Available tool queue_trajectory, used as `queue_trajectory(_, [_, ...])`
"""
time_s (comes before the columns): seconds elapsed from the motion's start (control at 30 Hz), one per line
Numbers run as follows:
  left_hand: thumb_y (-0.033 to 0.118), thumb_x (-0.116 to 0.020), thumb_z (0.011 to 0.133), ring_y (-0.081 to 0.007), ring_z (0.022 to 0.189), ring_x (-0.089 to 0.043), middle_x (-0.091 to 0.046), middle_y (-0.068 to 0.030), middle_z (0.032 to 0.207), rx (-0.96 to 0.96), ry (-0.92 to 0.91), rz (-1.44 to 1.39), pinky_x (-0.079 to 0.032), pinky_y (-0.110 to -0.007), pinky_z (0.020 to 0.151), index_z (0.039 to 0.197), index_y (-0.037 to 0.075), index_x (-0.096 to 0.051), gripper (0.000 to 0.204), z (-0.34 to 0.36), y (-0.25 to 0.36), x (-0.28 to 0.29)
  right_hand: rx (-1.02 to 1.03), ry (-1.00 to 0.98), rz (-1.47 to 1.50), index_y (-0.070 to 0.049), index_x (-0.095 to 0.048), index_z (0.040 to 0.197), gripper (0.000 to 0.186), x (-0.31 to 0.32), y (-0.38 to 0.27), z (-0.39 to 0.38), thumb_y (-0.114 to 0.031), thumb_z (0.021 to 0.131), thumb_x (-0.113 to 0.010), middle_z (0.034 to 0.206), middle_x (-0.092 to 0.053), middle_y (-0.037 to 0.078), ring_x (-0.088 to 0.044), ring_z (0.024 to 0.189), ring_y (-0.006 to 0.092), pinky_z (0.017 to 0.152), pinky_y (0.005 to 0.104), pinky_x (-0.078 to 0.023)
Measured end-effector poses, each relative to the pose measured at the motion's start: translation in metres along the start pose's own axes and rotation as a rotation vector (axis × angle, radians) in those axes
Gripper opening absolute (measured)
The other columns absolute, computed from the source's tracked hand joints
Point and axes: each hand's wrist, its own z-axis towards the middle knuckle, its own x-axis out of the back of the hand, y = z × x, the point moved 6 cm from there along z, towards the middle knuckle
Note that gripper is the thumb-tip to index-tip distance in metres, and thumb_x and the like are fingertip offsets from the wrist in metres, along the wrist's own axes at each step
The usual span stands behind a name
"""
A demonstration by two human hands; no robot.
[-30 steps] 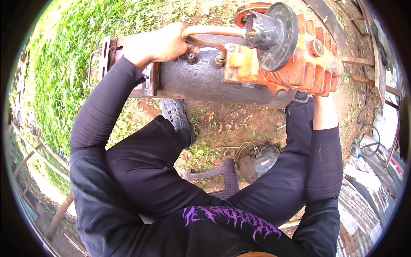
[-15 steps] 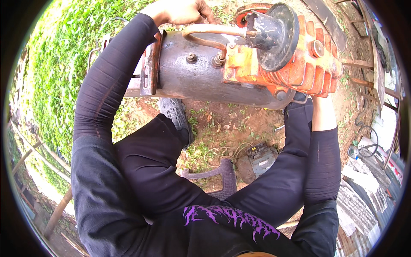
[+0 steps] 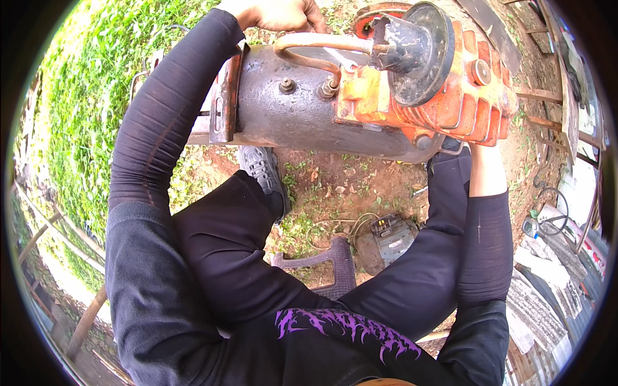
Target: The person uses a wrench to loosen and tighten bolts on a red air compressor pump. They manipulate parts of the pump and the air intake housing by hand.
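Note:
An air compressor lies across in front of me, with a dark tank (image 3: 283, 116) and an orange finned pump head (image 3: 473, 96). Beyond the tank, my left hand (image 3: 286, 14) is closed with its fingers pointing down by the bent copper pipe (image 3: 315, 40). It appears to hold a wrench (image 3: 346, 62), whose silver end shows under the pipe against the orange block; the pipe covers part of the handle. My right hand (image 3: 487, 164) reaches beneath the pump head, which hides its fingers. A black round air-filter housing (image 3: 421, 58) sits on the pump.
A rusty metal bracket (image 3: 225, 96) stands on the tank's left end. Between my legs are a dark plastic chair edge (image 3: 344, 264) and a grey box-like device (image 3: 393, 238) with a cable. Grass (image 3: 90, 128) grows at left; corrugated sheets (image 3: 547, 296) lie at right.
My left hand has shifted slightly to the right. The wrench end now shows beneath the copper pipe, where it was not visible before. My right arm stays in place.

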Motion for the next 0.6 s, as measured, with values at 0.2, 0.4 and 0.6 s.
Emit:
queue_trajectory(0.2, [0.007, -0.064, 0.081, -0.0186, 0.090, -0.064, -0.072, -0.0103, 0.100, -0.045, -0.011, -0.014, -0.050, -0.032, 0.082, 0.106, 0.007, -0.072, 0.026, 0.002, 0.003, 0.006, -0.041, -0.015, -0.192, -0.013, -0.045, 0.139, 0.059, 0.001, -0.006, 0.002, -0.041, 0.087, -0.049, 0.138, -0.048, 0.009, -0.047, 0.120, 0.0330, 0.101, 0.0520, -0.035])
queue_trajectory(0.4, [0.006, -0.064, 0.081, -0.0191, 0.088, -0.065, -0.072, -0.0096, 0.098, -0.025, -0.005, 0.029, -0.050, -0.031, 0.081, 0.106, 0.007, -0.072, 0.026, -0.001, 0.003, 0.007, -0.086, -0.037, -0.369, -0.011, -0.045, 0.138, 0.056, -0.002, -0.009, 0.002, -0.038, 0.089, -0.049, 0.135, -0.050, 0.010, -0.050, 0.116, 0.0305, 0.098, 0.0493, -0.039])
queue_trajectory(0.6, [0.011, -0.061, 0.085, -0.0129, 0.070, -0.057, -0.064, -0.0063, 0.076, 0.076, 0.084, 0.128, -0.048, -0.031, 0.067, 0.092, 0.000, -0.069, 0.015, -0.004, 0.004, -0.003, -0.132, -0.053, -0.548, -0.009, -0.046, 0.137, 0.053, -0.002, -0.012, 0.003, -0.035, 0.091, -0.050, 0.133, -0.052, 0.010, -0.054, 0.111, 0.0281, 0.095, 0.0466, -0.042])
